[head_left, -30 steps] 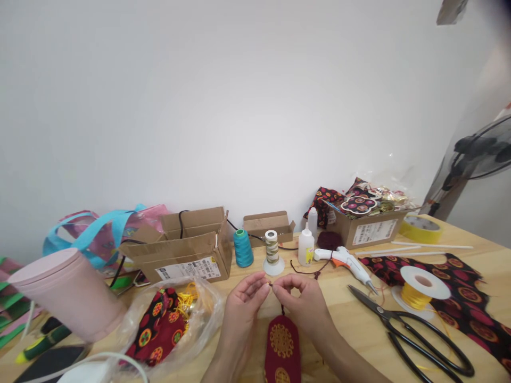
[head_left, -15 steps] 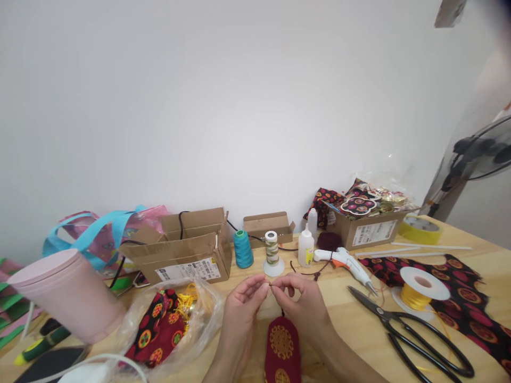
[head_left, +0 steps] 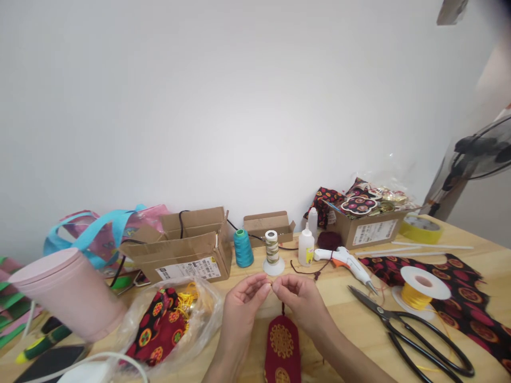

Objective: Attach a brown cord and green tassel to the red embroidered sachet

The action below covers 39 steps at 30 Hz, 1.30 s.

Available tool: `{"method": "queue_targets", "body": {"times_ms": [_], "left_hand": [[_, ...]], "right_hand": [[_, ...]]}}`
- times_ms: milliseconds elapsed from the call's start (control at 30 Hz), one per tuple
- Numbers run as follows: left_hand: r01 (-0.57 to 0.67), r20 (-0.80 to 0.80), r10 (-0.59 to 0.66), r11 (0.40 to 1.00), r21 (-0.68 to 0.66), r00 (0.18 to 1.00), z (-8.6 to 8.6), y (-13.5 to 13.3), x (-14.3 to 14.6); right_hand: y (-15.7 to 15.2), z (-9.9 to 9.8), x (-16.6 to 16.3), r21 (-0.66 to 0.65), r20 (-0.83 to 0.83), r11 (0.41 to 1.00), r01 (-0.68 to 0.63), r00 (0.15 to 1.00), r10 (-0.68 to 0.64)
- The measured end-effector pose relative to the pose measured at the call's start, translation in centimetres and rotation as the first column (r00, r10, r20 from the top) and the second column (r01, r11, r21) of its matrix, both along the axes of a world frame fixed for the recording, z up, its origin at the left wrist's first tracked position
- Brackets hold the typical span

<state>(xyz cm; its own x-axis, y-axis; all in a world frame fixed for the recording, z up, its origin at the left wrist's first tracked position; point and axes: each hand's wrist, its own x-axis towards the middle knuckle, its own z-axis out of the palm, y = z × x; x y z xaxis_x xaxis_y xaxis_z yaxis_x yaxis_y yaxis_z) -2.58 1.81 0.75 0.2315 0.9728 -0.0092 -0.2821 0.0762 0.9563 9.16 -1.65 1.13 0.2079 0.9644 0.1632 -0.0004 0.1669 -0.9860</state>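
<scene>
My left hand (head_left: 242, 304) and my right hand (head_left: 304, 302) meet fingertip to fingertip above the wooden table. Both pinch a thin cord whose end is mostly hidden by the fingers. Below them is a dark red fabric sachet (head_left: 282, 348) with gold round motifs. Its dark cord loop (head_left: 283, 308) rises from the top and passes behind my right fingers. The sachet's lower end runs out of view. Straight ahead of my hands stands a spool of patterned ribbon (head_left: 272, 250), with a teal thread cone (head_left: 243, 250) to its left.
Large black scissors (head_left: 403, 330) and a yellow cord spool (head_left: 417, 292) lie to the right on patterned cloth (head_left: 467, 292). A glue gun (head_left: 347, 263) and glue bottle (head_left: 306, 247) sit behind. Leftward are a plastic bag (head_left: 211, 303), a cardboard box (head_left: 175, 255) and a pink bin (head_left: 67, 292).
My right fingertips have shifted slightly to the right. The pinch of both hands and the sachet's place stay nearly the same.
</scene>
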Motion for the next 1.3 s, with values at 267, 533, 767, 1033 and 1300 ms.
{"method": "queue_targets", "body": {"times_ms": [267, 533, 767, 1033, 1300], "left_hand": [[-0.025, 0.049, 0.028, 0.998, -0.052, 0.998, 0.2, -0.1, 0.1], [-0.033, 0.055, 0.038, 0.995, -0.090, 0.998, 0.2, -0.2, 0.1], [-0.066, -0.057, 0.063, 0.997, -0.049, 0.996, 0.2, -0.2, 0.0], [-0.087, -0.116, 0.095, 0.993, 0.075, 0.989, 0.4, -0.2, -0.1], [0.038, -0.132, -0.005, 0.967, 0.252, 0.991, 1.1, -0.5, -0.3]], "right_hand": [[0.1, -0.2, -0.2, 0.030, 0.007, 1.000, 0.000, 1.000, -0.001], [-0.6, -0.1, 0.2, 0.295, 0.554, 0.950, 0.105, 0.791, -0.260], [-0.7, 0.2, 0.0, 0.263, 0.578, 0.959, 0.103, 0.779, -0.242], [-0.2, -0.2, -0.2, 0.064, 0.022, 0.996, -0.058, 0.998, 0.057], [0.0, -0.3, 0.0, 0.117, -0.083, 0.979, -0.165, 0.981, 0.176]]}}
